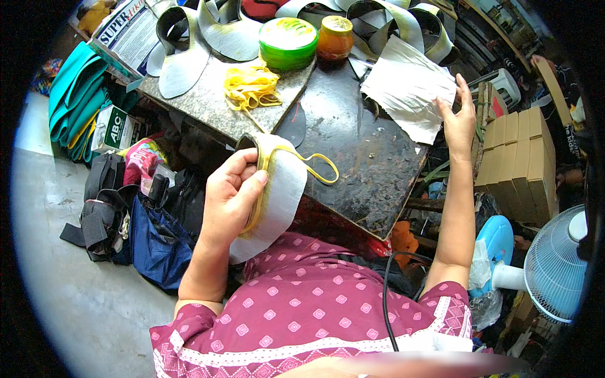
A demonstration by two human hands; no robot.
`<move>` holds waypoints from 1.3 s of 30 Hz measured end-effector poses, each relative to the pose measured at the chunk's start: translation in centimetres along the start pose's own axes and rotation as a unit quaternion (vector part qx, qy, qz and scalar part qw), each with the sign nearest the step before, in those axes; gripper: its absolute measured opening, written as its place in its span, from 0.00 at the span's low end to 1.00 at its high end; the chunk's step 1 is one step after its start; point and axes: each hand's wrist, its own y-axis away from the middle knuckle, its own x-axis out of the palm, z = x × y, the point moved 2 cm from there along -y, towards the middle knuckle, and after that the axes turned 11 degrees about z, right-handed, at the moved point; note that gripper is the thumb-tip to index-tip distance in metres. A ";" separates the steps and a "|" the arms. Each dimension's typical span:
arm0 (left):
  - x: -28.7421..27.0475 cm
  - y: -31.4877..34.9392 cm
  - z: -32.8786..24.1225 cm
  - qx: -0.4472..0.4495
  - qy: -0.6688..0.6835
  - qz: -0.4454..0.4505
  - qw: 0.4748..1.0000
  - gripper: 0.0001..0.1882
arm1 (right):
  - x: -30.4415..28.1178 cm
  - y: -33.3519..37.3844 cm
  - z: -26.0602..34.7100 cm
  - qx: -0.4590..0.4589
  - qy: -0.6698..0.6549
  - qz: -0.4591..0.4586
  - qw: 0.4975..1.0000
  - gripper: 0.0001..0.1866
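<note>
My left hand [230, 201] is closed around a curved grey-white shoe piece [282, 189], thumb on top near its edge. A thin yellow strip [263, 173] runs along that edge. The strip's loop [326, 169] stands out over the dark tabletop, and a tail leads back toward a loose yellow bundle [251, 87] on the grey slab. At the right, my right hand [460, 120] has its fingers apart, touching the edge of a creased white sheet [406, 88]. Whether the fingertips pinch the sheet is hard to see.
A green round tub [288, 47] and an amber jar [334, 39] stand at the back, before several similar curved pieces [184, 69]. The dark worktable [378, 189] has a grey slab [217, 116] on it. Stacked tan boxes [520, 164] and a fan [558, 264] flank the right.
</note>
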 end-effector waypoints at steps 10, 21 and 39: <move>0.3 0.0 -0.3 -0.005 0.009 -0.002 1.000 0.16 | -2.8 0.5 6.7 0.006 -0.396 0.037 0.918 0.28; 0.0 -0.1 -0.2 0.000 -0.001 -0.012 1.000 0.16 | -1.3 4.5 10.9 0.099 -0.287 0.311 0.901 0.35; -0.3 -0.2 -0.8 0.007 -0.001 -0.033 0.999 0.16 | -0.9 -2.7 6.1 -0.132 0.174 0.219 0.951 0.31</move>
